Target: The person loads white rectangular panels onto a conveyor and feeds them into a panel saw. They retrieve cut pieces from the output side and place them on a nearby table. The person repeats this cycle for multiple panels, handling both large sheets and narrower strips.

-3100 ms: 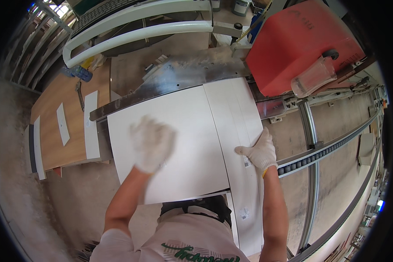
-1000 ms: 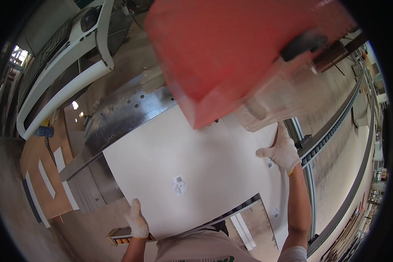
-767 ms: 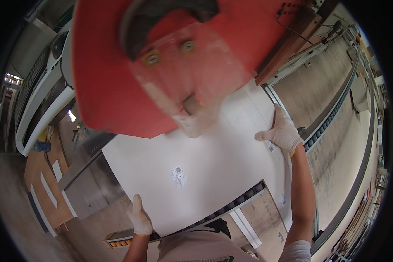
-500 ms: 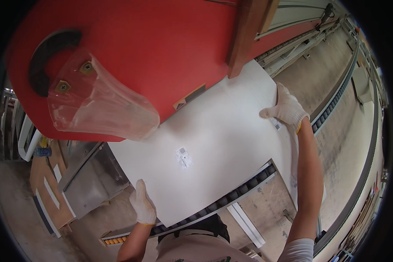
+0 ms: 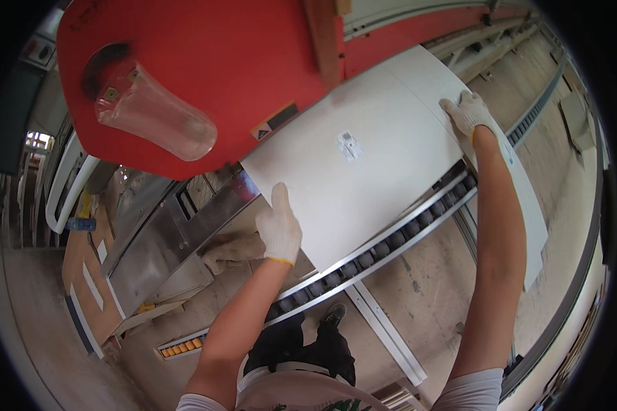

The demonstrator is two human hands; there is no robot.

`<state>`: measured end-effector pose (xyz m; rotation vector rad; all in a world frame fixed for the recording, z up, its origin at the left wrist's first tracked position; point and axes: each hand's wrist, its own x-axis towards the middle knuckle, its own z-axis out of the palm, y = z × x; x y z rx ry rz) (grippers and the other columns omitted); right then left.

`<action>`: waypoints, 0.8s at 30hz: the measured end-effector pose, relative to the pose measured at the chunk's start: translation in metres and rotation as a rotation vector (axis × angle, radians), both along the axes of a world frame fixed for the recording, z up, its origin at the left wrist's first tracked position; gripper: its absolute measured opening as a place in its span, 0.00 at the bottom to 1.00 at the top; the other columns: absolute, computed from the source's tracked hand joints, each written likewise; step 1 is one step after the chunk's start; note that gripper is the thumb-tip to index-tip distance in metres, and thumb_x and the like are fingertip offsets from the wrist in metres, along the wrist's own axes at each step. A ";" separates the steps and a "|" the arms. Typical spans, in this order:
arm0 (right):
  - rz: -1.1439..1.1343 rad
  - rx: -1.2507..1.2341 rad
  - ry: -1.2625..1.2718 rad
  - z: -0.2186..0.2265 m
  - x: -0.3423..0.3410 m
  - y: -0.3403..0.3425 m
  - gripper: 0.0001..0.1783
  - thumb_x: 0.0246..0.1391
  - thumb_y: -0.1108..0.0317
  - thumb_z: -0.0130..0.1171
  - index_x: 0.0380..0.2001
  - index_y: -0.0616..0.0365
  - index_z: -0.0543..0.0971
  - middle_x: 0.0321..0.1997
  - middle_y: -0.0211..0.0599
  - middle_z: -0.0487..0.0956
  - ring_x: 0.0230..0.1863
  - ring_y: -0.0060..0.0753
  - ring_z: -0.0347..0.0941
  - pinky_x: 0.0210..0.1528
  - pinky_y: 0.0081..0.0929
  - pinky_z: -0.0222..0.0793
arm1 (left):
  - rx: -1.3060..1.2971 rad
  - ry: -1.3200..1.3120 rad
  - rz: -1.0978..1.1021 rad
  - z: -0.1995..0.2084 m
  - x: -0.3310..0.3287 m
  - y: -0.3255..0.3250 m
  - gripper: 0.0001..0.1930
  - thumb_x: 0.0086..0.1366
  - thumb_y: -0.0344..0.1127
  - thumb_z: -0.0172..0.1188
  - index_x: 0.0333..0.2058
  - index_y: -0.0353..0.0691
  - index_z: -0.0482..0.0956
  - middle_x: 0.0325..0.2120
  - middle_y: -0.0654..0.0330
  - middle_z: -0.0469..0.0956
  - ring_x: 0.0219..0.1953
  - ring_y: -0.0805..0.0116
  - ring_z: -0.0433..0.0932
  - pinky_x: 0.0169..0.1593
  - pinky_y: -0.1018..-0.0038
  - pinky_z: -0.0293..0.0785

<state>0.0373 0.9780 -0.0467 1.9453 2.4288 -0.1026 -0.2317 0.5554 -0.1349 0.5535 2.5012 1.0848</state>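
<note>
- A red machine housing (image 5: 206, 75), fronted by a clear plastic guard (image 5: 154, 120), looms over the work and screens off the far edge of a white panel (image 5: 370, 185).
- The panel lies between the housing and a black-wheeled roller rail (image 5: 378, 255); a narrow white board (image 5: 535, 236) sits alongside, partly behind the right forearm.
- At left, pale strips rest on a wooden board (image 5: 75, 274).
- The gloved left hand (image 5: 280, 222) points forward at the panel's left edge; the right hand (image 5: 468, 113), thumb spread, reaches farther out (whether either grips, one cannot tell).
</note>
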 end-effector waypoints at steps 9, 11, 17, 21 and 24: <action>0.131 0.154 0.697 0.014 0.133 -0.270 0.32 0.68 0.52 0.67 0.70 0.56 0.80 0.74 0.56 0.78 0.71 0.59 0.78 0.74 0.47 0.73 | 0.027 0.244 -0.164 0.000 0.018 0.126 0.33 0.80 0.63 0.52 0.48 0.32 0.86 0.41 0.25 0.84 0.47 0.30 0.86 0.54 0.44 0.80; 0.173 0.339 0.715 -0.006 0.184 -0.375 0.29 0.67 0.63 0.70 0.69 0.57 0.80 0.72 0.56 0.79 0.70 0.60 0.79 0.72 0.46 0.75 | 0.141 0.108 -0.244 0.005 0.016 0.156 0.34 0.81 0.62 0.51 0.49 0.30 0.85 0.41 0.33 0.86 0.44 0.43 0.88 0.50 0.48 0.84; -0.757 -0.212 0.326 -0.183 0.316 -0.654 0.37 0.61 0.56 0.75 0.70 0.58 0.76 0.70 0.56 0.78 0.67 0.61 0.79 0.69 0.52 0.77 | -0.069 0.247 -0.769 0.103 0.018 0.136 0.33 0.79 0.68 0.60 0.52 0.38 0.90 0.36 0.62 0.86 0.36 0.72 0.79 0.44 0.65 0.78; -0.755 -0.755 0.053 -0.325 0.357 -0.804 0.50 0.58 0.50 0.77 0.78 0.57 0.67 0.77 0.54 0.72 0.73 0.64 0.73 0.73 0.54 0.74 | 0.239 0.376 -0.982 0.156 0.059 -0.069 0.30 0.90 0.45 0.44 0.79 0.31 0.66 0.71 0.55 0.80 0.42 0.80 0.78 0.56 0.75 0.78; -0.632 -0.858 0.069 -0.423 0.360 -0.871 0.47 0.56 0.52 0.78 0.73 0.60 0.71 0.76 0.56 0.73 0.73 0.63 0.73 0.72 0.53 0.75 | -0.086 0.620 -1.206 0.056 0.119 -0.232 0.28 0.85 0.43 0.50 0.75 0.32 0.70 0.58 0.55 0.79 0.47 0.71 0.84 0.47 0.69 0.85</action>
